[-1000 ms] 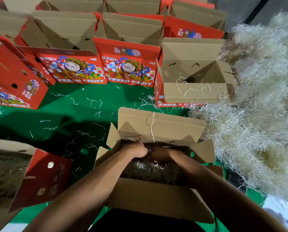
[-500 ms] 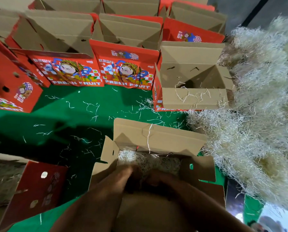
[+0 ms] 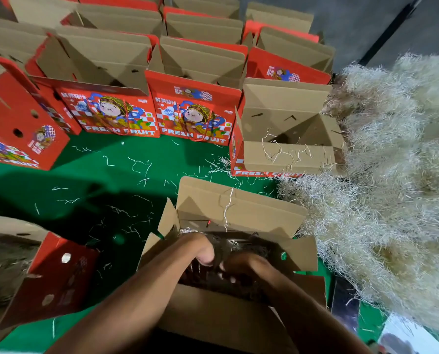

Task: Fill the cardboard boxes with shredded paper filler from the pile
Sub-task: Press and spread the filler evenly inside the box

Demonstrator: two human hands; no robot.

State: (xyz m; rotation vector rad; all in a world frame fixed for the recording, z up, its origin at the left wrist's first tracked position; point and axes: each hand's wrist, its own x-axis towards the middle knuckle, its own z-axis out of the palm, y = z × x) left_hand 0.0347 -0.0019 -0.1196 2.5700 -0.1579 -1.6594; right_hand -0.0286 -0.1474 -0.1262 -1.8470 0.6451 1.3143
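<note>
Pile of shredded paper filler (image 3: 397, 190): one, along the green mat's (image 3: 90, 159) right edge.
Cardboard boxes: a dozen or so visible, not exactly countable; one beside the pile (image 3: 287, 139) near-empty.
Box in hand (image 3: 236, 226): one, at the near edge, partly filled.
My left hand (image 3: 200, 249) and right hand (image 3: 244, 267): inside it, fingers curled in filler, tamping. Next, I judge: another armful.
</note>
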